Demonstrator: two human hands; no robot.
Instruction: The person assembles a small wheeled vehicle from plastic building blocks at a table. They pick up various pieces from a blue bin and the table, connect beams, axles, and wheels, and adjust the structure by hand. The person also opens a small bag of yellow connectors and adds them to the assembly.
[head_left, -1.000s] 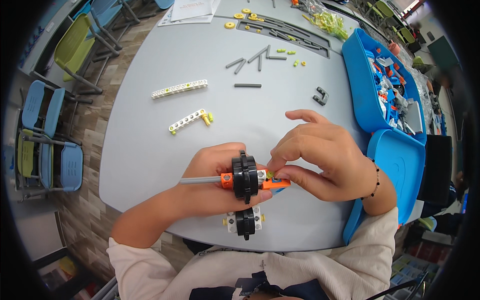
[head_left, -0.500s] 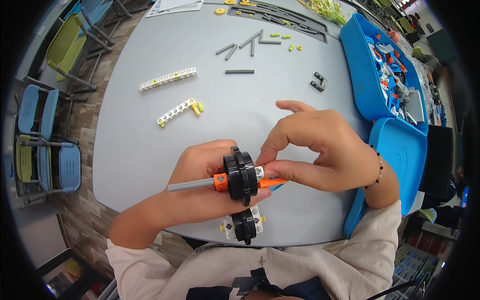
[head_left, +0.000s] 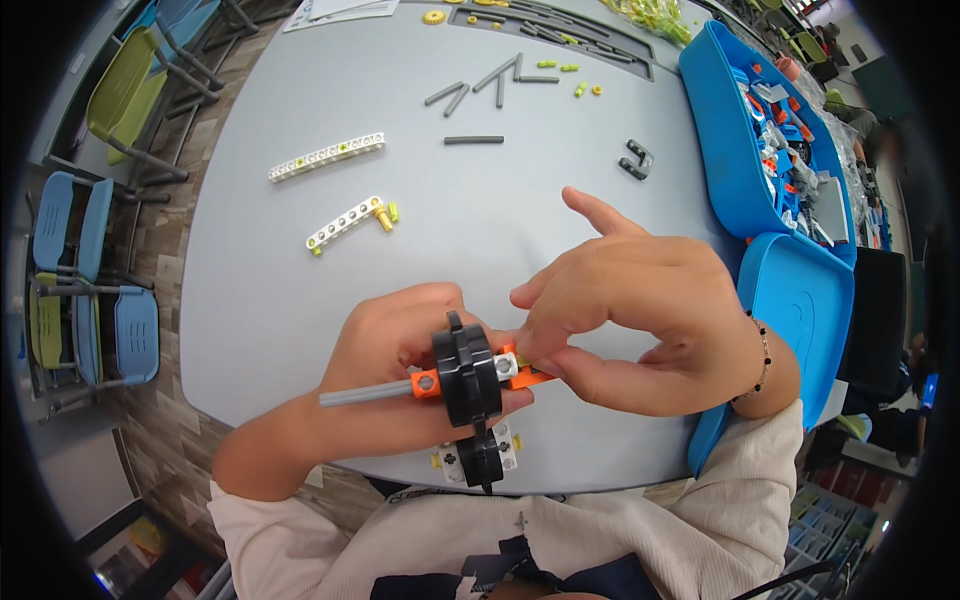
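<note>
My left hand (head_left: 400,345) grips a small toy-brick assembly (head_left: 465,378): black gear wheels on an orange piece, with a grey axle sticking out to the left. The fingertips of my right hand (head_left: 640,310) pinch the orange end of that assembly on its right side, index finger lifted. Just below it, near the table's front edge, lies a second small assembly (head_left: 478,458) with a black wheel on a white piece.
The grey table (head_left: 300,280) holds two white holed beams (head_left: 325,157) (head_left: 345,223), a dark grey axle (head_left: 474,140), several grey rods (head_left: 490,80), a black connector (head_left: 636,160) and small yellow pins. A blue bin of parts (head_left: 745,150) and its lid (head_left: 800,300) lie at right. Chairs (head_left: 90,300) stand left.
My view has shifted, so the table parts sit higher in the picture. Both hands stay on the assembly; my right fingers have shifted slightly on its orange end.
</note>
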